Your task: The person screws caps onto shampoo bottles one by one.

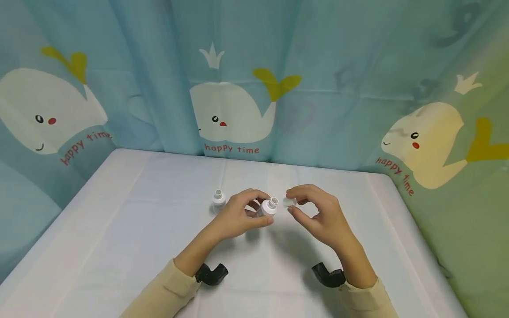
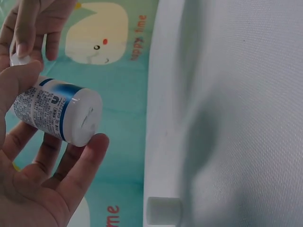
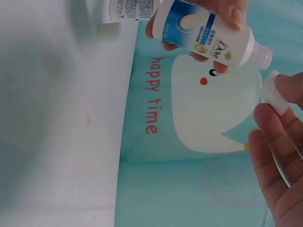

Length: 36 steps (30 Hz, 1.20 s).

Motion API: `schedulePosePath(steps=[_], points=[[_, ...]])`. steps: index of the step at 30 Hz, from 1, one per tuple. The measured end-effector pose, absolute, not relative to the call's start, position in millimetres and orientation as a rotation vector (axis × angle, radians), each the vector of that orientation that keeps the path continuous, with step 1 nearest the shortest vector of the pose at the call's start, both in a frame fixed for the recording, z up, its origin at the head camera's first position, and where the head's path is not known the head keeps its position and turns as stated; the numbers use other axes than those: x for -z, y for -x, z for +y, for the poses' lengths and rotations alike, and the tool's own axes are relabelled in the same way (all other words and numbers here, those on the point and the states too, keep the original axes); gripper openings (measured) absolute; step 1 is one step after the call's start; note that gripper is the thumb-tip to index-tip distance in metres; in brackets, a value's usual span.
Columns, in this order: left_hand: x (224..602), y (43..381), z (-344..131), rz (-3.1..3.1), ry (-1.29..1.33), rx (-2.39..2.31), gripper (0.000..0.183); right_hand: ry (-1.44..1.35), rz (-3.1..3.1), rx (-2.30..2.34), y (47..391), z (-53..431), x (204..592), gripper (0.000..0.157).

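Observation:
My left hand [image 1: 242, 212] grips a small white bottle [image 3: 203, 35] with a blue-and-white label. Its neck is open and tilts toward my right hand [image 1: 320, 214]. Between thumb and fingertips, that right hand pinches a white bottle cap [image 3: 273, 93], just apart from the bottle's mouth. A second small bottle [image 1: 218, 202], also uncapped, stands upright on the table beyond the left hand. In the left wrist view, the held bottle [image 2: 59, 111] shows its base and back print. Another white cap [image 2: 163, 211] rests on the table; the left hand appears to hide it in the head view.
A white cloth covers the table [image 1: 131, 238]. Behind and to the sides hangs a blue-green curtain [image 1: 338, 123] printed with whales, touching the table's back edge. Black curved mounts [image 1: 212, 274] project from both wrists, above the tabletop.

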State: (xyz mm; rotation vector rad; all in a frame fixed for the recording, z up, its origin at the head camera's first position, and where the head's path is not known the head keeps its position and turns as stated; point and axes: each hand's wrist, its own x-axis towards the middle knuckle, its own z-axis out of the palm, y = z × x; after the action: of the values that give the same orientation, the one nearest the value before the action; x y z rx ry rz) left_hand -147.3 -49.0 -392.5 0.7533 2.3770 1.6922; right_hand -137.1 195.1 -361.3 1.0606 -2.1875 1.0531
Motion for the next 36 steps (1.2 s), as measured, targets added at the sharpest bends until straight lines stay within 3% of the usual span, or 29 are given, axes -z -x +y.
schedulePosePath(steps=[24,36], points=[[390,147,-51,2.495,-0.812,-1.6,0.032,-1.107,-2.133,-1.112,133,184,360,0.036],[388,145,-51,2.506,-0.808,-1.558,0.033,-1.104,-2.219,-1.089,134,184,367,0.03]])
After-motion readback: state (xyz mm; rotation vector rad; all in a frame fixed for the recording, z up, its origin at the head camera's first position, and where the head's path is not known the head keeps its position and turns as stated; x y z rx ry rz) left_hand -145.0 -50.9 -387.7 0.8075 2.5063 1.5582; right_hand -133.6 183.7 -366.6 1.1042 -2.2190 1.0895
